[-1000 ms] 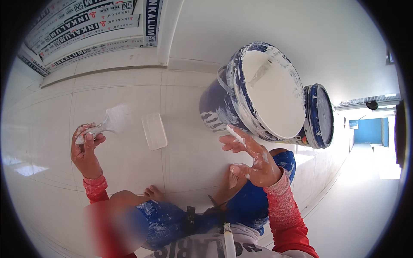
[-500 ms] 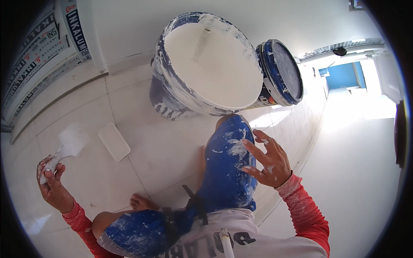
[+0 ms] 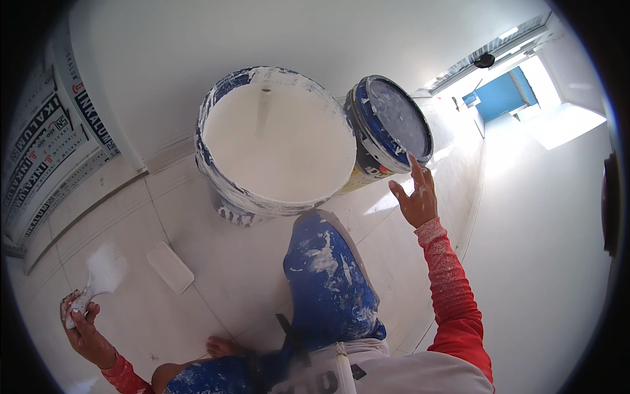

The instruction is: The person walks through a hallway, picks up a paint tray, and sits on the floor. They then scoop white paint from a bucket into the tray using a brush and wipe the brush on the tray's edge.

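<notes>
Risk of tipping: right hand [image 3: 416, 197], fingers spread and empty, nears the lidded blue paint bucket [image 3: 388, 128]; left hand [image 3: 84, 323] grips a white-coated putty knife [image 3: 100, 278]; the open white-filled blue bucket [image 3: 275, 146] sits beside the paint-spattered blue knee [image 3: 326, 276], a likely spill.

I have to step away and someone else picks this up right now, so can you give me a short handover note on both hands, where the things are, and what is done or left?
Left hand: closed on the handle of a wide scraper coated in white paste, held low over the tiled floor.
Right hand: open, holding nothing, fingers at the rim of the small blue bucket.
Large bucket: open, nearly full of white paste, beside the small one.
Flat white trowel: lying on the floor.
Done: scraper loaded.
Left: small bucket not yet gripped; the paste on the scraper not yet spread.
</notes>
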`<state>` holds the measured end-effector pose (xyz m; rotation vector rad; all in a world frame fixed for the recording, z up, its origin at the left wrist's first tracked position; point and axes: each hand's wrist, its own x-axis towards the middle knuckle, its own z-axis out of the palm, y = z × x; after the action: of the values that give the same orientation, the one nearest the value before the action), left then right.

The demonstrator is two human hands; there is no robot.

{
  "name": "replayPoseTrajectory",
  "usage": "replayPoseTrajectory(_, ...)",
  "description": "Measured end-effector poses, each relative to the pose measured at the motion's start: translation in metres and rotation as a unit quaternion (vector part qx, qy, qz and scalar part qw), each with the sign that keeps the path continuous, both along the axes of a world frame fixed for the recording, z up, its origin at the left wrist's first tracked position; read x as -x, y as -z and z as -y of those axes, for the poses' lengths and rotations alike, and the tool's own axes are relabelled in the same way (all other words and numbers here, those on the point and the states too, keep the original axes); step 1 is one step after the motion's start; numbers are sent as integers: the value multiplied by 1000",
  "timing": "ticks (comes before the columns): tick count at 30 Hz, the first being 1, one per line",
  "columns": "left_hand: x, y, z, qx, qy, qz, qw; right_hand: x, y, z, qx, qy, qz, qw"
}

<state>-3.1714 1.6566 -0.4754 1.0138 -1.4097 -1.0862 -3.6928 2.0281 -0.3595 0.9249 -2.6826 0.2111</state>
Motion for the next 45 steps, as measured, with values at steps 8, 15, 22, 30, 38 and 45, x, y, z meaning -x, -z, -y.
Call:
replayPoseTrajectory(8, -1, -36, -5, 13, -10, 48, 999, 103, 58, 26, 5, 146, -230, 962)
replayPoseTrajectory(15, 12, -59, -6, 6, 9, 50, 999, 66, 99, 1, 98, 188, -161, 964)
replayPoseTrajectory(22, 31, -62, -4, 18, 13, 67, 998, 33, 52, -51, 38, 24, -27, 999)
replayPoseTrajectory(30, 49, -47, -22, 8, 39, 60, 997, 109, 8, -16, -514, 111, -20, 850)
replayPoseTrajectory(38, 58, -42, -33, 20, 80, 83, 993, 106, 41, -29, -639, 164, -132, 740)
replayPoseTrajectory(45, 55, -37, -32, 6, 77, 75, 994, 50, 2, -44, -347, 64, 249, 902)
